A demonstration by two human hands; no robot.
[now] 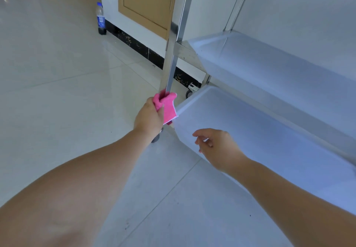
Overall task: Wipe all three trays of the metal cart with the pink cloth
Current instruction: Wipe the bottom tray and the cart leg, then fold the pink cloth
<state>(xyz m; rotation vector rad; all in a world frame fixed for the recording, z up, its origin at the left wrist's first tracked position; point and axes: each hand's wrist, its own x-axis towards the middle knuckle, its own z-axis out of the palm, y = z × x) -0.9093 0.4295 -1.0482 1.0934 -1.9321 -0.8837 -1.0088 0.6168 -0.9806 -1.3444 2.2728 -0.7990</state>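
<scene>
The metal cart stands at the right, seen from low down. Its bottom tray (269, 131) and middle tray (260, 63) both show bare steel. My left hand (149, 117) grips the pink cloth (167, 108), which is wrapped around the lower end of the cart's front upright post (172, 61). My right hand (217, 146) hovers with loosely spread fingers over the near corner of the bottom tray, holding nothing. The top tray is out of view.
A dark soda bottle (101, 18) with a blue label stands on the pale tiled floor by the wall. A tan door panel (146, 1) and black skirting sit behind the cart. Cart castors (189, 93) show under the bottom tray.
</scene>
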